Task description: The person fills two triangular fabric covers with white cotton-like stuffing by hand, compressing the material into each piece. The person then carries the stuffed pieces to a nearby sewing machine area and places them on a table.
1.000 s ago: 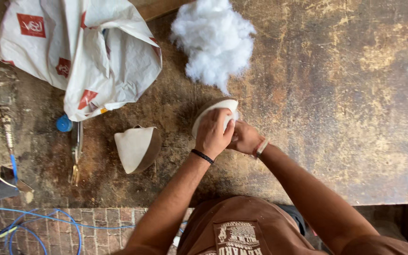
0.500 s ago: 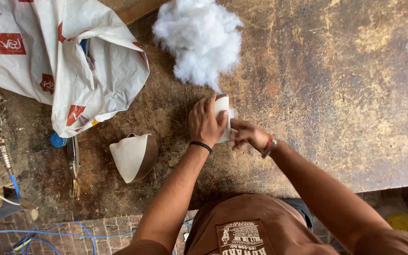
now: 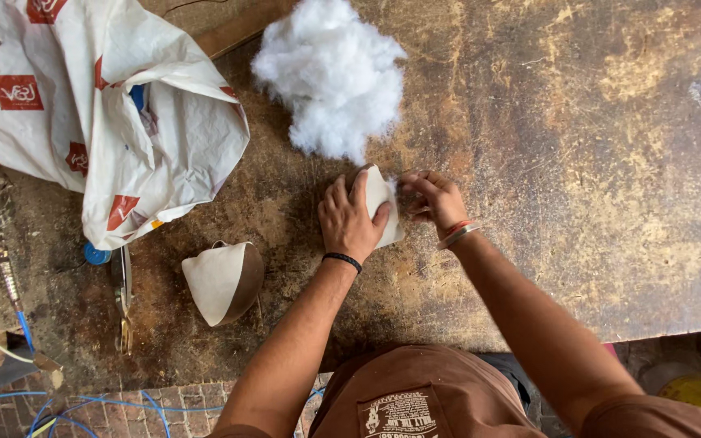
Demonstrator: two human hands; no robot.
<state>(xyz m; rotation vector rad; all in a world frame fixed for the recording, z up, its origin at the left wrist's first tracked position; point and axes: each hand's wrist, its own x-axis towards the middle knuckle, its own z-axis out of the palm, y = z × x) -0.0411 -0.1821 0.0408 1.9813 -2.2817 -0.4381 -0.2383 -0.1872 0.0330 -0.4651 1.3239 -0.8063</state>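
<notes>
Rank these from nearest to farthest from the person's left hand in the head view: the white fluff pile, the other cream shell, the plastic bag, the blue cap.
Measured from the left hand:
1. White fluff pile, just above it.
2. Cream shell, lower left on the table.
3. Plastic bag, upper left.
4. Blue cap, far left, under the bag's edge.
The first two are fairly close to call.
</notes>
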